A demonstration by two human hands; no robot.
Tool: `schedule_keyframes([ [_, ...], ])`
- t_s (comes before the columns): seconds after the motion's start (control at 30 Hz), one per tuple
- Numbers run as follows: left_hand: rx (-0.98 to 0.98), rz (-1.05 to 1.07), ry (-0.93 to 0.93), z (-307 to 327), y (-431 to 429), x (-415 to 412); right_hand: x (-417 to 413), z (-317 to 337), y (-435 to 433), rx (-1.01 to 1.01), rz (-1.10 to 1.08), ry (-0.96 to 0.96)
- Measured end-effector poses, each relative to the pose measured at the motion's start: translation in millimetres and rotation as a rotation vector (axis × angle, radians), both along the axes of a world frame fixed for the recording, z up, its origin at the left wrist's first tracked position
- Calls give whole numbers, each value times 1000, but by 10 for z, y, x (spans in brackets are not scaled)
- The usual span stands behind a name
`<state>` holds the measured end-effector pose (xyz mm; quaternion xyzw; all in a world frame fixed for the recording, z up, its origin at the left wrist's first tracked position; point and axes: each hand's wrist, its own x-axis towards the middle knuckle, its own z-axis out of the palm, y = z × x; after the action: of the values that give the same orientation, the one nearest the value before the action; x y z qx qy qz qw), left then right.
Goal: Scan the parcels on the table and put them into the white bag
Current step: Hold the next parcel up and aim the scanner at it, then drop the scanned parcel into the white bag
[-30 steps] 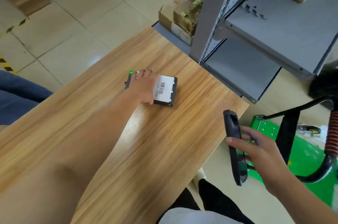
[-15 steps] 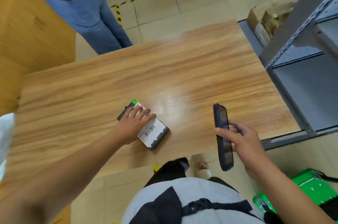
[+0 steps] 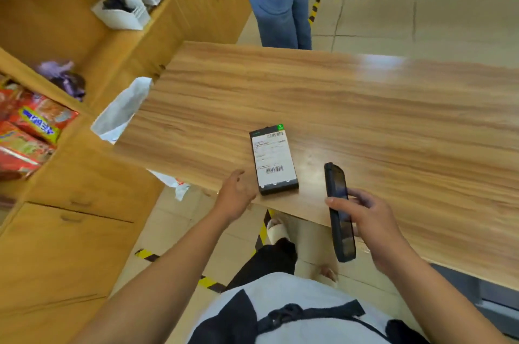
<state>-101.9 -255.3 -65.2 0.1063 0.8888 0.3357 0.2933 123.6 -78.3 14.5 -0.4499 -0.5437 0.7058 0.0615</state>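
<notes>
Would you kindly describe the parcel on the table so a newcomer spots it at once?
Start at the long wooden table; near its front edge lies a flat black rectangular parcel. It lies between the left hand and the dark handheld scanner held in the right hand, and alone bears a white barcoded label.
</notes>
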Motion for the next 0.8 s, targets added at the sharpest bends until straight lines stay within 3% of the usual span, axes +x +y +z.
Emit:
schedule_keyframes([
  [0.17, 152, 209, -172, -77, 25, 57, -187, 133, 7, 84, 146, -75],
  [0.27, 192, 244, -226, -139, 167, -3, -333, 263, 139, 209, 336, -230],
  [0.53, 238, 74, -195, -303, 294, -197, -970, 631, 380, 519, 864, -679],
  [0.8, 261, -83, -257, -463, 193, -413, -1359, 695, 177, 576, 973, -932],
])
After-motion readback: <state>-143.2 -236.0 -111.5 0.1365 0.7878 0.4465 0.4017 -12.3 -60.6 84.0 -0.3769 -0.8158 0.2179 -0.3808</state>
